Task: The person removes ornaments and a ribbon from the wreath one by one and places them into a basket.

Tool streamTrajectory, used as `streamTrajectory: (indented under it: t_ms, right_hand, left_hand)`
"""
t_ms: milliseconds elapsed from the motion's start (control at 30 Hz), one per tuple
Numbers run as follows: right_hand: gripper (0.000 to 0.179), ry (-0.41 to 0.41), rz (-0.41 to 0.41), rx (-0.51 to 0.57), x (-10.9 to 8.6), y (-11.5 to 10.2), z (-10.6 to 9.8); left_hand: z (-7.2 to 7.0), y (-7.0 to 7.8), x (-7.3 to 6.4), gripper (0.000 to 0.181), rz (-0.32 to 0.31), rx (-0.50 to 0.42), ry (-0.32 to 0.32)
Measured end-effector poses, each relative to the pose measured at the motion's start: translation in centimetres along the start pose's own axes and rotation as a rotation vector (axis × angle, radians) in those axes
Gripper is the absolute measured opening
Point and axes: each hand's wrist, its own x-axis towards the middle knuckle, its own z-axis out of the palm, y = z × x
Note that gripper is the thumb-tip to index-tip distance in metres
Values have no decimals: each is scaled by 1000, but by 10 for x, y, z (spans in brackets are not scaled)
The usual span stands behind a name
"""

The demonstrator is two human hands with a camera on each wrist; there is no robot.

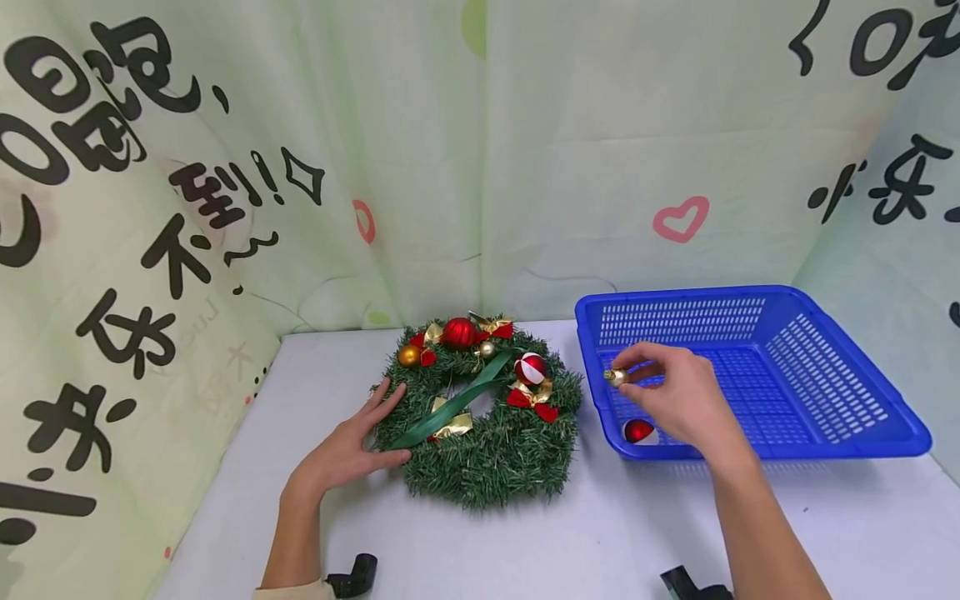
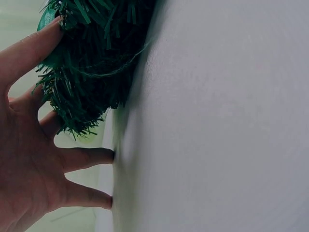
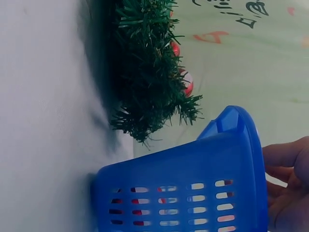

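Note:
A green wreath (image 1: pixel 487 467) lies on the table, dressed with red and gold baubles, bows and a green ribbon (image 1: pixel 453 406) across its middle. My left hand (image 1: pixel 341 446) rests at the wreath's left side with fingers spread; in the left wrist view the thumb touches the greenery and two fingertips reach the tabletop. Over the left end of the blue basket (image 1: pixel 862 446), my right hand (image 1: pixel 682 396) pinches a small gold bauble (image 1: pixel 617 377) between thumb and fingers. The right wrist view hides that bauble behind the basket wall.
A red and white bauble (image 1: pixel 639 431) lies in the basket's near left corner. The basket stands right of the wreath on the white table (image 1: pixel 517 542). A printed curtain (image 1: pixel 555 167) hangs behind and at both sides.

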Motion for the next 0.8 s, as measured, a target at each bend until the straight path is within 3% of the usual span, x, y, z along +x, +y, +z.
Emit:
streamTrajectory:
  t_ms: [267,800]
  right_hand:
    - [18,-43,56,-31,5,9,4]
    - [13,-102,57,-50,13,25,10]
  left_hand:
    - [1,-1,0,99,-9,-5,-7]
    - [0,1,0,99,-9,-5,-9]
